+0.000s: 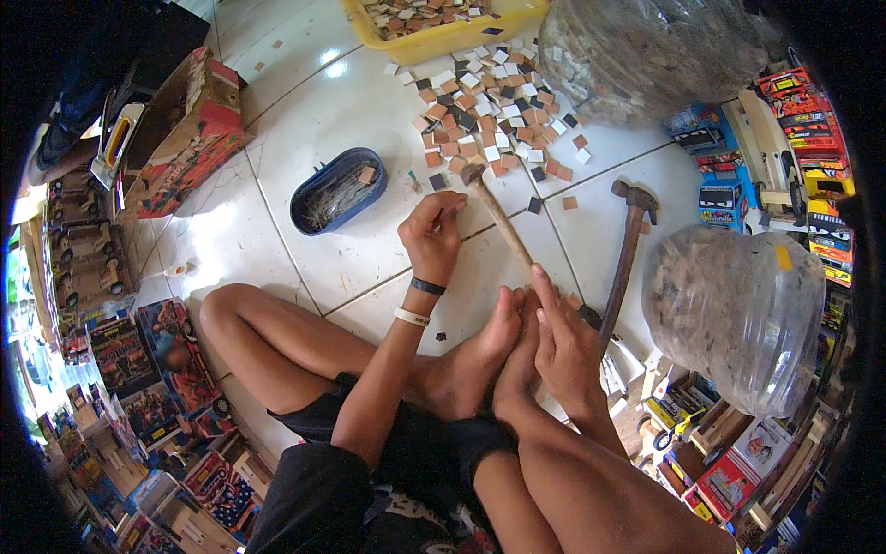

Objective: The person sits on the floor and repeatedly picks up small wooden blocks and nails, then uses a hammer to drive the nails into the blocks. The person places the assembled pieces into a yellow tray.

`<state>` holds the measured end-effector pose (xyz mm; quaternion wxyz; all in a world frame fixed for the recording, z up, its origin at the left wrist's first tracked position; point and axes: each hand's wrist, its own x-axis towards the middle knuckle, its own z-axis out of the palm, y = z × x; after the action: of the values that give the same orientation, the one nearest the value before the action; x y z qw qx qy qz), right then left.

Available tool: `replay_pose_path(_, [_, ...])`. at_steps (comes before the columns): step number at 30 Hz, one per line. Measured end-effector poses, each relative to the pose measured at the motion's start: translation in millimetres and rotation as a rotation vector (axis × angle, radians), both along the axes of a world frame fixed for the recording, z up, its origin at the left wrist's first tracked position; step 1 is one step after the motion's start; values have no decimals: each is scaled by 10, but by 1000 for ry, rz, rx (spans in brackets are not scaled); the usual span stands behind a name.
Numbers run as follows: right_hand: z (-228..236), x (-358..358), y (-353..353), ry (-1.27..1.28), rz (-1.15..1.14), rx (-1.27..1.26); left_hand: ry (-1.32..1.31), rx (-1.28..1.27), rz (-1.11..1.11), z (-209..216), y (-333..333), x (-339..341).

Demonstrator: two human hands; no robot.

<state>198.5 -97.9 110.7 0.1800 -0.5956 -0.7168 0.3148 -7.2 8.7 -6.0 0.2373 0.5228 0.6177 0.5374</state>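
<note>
My right hand (565, 346) is wrapped round the lower end of a small hammer's wooden handle (503, 222). The hammer slants up and left, its head beside the near edge of the loose tiles. My left hand (432, 235) is raised over the floor just left of that hammer head, with its fingers curled together; anything between the fingertips is too small to name. Small square tiles (498, 111) in white, brown and black lie scattered beyond both hands. An oval dark blue container (365, 205) to the left holds thin nails and one brown tile.
A rusty claw hammer (632, 231) lies right of my right hand. A yellow basin (434, 46) of tiles stands at the back. Stuffed clear plastic bags (729, 305) are on the right. A worn cardboard box (189, 138) and wooden toy trucks (88, 268) line the left.
</note>
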Motion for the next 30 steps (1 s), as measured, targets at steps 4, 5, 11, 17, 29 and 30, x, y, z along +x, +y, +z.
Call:
replay_pose_path(4, [-11,-12,-80,94,-2,187,-4,-39,6,5,-39,6])
replay_pose_path(5, [-24,-30,-100,78,-8,225,-17,-55,10,4,-50,2])
replay_pose_path(11, [-104,0,-39,-60,0,-71,-1,-52,-16,-74,-31,-9])
replay_pose_path(17, [-106,104,-85,87,-128,-251,-101,-129,-43,220,125,-73])
replay_pose_path(29, [-251,321,-370,318,-132,-363,-18,423,125,1260,2179,-753])
replay_pose_path(30, [-220,342,-354,266,-120,-428,34,284,176,1150,1966,-884])
